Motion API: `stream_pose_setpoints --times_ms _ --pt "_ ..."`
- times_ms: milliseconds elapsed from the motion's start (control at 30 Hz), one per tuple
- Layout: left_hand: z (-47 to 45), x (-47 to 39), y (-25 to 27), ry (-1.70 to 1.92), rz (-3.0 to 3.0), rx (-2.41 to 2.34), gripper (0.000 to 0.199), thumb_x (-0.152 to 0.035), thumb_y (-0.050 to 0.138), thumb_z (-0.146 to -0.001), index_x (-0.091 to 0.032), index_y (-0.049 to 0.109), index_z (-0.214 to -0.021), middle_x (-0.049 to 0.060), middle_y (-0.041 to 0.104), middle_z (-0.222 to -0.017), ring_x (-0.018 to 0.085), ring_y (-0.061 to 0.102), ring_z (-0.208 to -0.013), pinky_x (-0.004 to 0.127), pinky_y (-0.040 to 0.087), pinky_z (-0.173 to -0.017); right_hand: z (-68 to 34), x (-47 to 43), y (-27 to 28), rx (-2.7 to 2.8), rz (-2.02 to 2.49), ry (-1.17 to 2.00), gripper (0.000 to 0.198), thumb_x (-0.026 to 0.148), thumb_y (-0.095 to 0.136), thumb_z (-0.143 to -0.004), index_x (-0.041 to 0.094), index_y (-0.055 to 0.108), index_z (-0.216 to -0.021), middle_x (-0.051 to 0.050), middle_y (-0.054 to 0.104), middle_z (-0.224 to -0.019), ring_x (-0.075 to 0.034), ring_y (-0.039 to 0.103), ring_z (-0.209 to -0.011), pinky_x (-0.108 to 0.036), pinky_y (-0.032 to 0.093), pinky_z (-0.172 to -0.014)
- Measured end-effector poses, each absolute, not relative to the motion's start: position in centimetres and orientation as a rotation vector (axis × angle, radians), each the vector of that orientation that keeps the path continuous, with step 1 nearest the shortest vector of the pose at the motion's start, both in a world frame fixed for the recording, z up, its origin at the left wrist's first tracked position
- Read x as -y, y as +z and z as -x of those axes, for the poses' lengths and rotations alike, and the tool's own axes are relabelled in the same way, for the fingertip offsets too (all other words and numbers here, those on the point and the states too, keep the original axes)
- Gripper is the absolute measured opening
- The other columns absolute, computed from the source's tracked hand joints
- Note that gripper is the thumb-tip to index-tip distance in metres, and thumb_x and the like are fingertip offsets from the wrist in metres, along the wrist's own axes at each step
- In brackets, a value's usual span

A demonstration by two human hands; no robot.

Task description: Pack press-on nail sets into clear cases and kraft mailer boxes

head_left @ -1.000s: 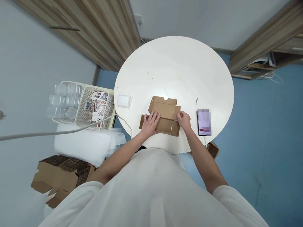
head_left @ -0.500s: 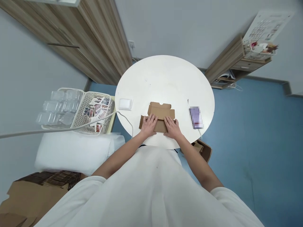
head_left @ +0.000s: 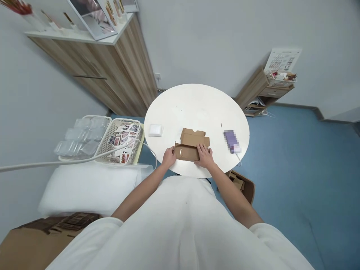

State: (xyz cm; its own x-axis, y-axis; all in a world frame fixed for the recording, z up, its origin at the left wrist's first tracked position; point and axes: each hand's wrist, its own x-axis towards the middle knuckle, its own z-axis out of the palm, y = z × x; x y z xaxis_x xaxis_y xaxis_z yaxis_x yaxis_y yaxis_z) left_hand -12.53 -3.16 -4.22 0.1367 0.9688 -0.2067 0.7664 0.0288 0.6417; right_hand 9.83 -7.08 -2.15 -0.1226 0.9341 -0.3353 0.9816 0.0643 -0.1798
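Observation:
A brown cardboard box (head_left: pixel 188 153) lies partly folded on the round white table (head_left: pixel 197 101), its lid panel (head_left: pixel 194 137) tilted up and away from me. At the box's left end, my left hand (head_left: pixel 169 156) has its fingers closed on the upright side flap. My right hand (head_left: pixel 204 156) grips the right end, with its fingers over the inside and its thumb by the front edge. A small white strip shows inside the box near the left end.
A white packet (head_left: pixel 155 130) lies on the table's left, a pixelated purple item (head_left: pixel 231 141) with a cable on its right. Baskets (head_left: pixel 119 140) of nail sets and clear boxes (head_left: pixel 81 137) stand left. A white cable (head_left: pixel 112 150) crosses there. An open carton (head_left: pixel 247 187) is below right.
My left hand has moved from the box's front middle out to its left end flap. My right hand remains at the right end. The left part of the box's inside is now uncovered.

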Motion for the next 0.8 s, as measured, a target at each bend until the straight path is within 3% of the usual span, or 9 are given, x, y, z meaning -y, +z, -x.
stream_pose_setpoints --times_ms 267,467,567,667,800 --pt "11.7 3.7 -2.8 0.433 -1.820 -1.545 0.045 -0.019 0.049 -0.076 -0.015 0.047 -0.121 0.011 0.052 -0.108 0.019 0.056 -0.092 0.030 0.044 -0.082 -9.1 6.1 -1.8 -2.141 -1.956 -0.606 0.121 0.065 0.064 -0.052 0.021 -0.004 -0.141 -0.013 0.002 -0.149 -0.032 -0.001 -0.135 -0.053 0.018 -0.100" --pt "10.7 3.5 -2.6 0.376 -1.909 -1.514 0.059 -0.037 0.060 -0.072 -0.016 0.042 -0.124 0.012 0.051 -0.111 0.024 0.050 -0.105 0.033 0.042 -0.086 -9.4 6.4 -2.4 -2.223 -1.872 -0.711 0.128 0.066 0.068 -0.045 0.017 -0.001 -0.142 -0.018 -0.006 -0.148 -0.033 -0.007 -0.135 -0.046 0.013 -0.105" --pt "10.5 3.5 -2.8 0.361 -1.936 -1.505 0.061 -0.043 0.056 -0.074 -0.016 0.040 -0.125 0.012 0.051 -0.113 0.025 0.049 -0.107 0.035 0.041 -0.087 -9.4 6.7 -2.7 -2.248 -1.869 -0.735 0.128 0.067 0.067 -0.046 0.017 -0.002 -0.142 -0.018 -0.006 -0.148 -0.033 -0.008 -0.136 -0.047 0.012 -0.106" --pt "10.6 3.5 -2.9 0.370 -1.938 -1.516 0.047 -0.035 0.046 -0.082 -0.015 0.040 -0.125 0.012 0.052 -0.114 0.023 0.050 -0.107 0.034 0.040 -0.088 -9.4 6.9 -2.8 -2.267 -1.875 -0.737 0.127 0.067 0.066 -0.048 0.018 -0.005 -0.141 -0.018 -0.007 -0.148 -0.033 -0.008 -0.136 -0.049 0.012 -0.105" --pt "10.9 3.2 -2.9 0.301 -1.885 -1.574 0.040 -0.023 0.044 -0.081 -0.014 0.043 -0.120 0.011 0.056 -0.107 0.021 0.054 -0.100 0.032 0.042 -0.082 -9.4 7.2 -2.8 -2.305 -1.821 -0.752 0.129 0.067 0.067 -0.047 0.016 -0.004 -0.142 -0.019 -0.008 -0.148 -0.035 -0.010 -0.135 -0.048 0.011 -0.106"
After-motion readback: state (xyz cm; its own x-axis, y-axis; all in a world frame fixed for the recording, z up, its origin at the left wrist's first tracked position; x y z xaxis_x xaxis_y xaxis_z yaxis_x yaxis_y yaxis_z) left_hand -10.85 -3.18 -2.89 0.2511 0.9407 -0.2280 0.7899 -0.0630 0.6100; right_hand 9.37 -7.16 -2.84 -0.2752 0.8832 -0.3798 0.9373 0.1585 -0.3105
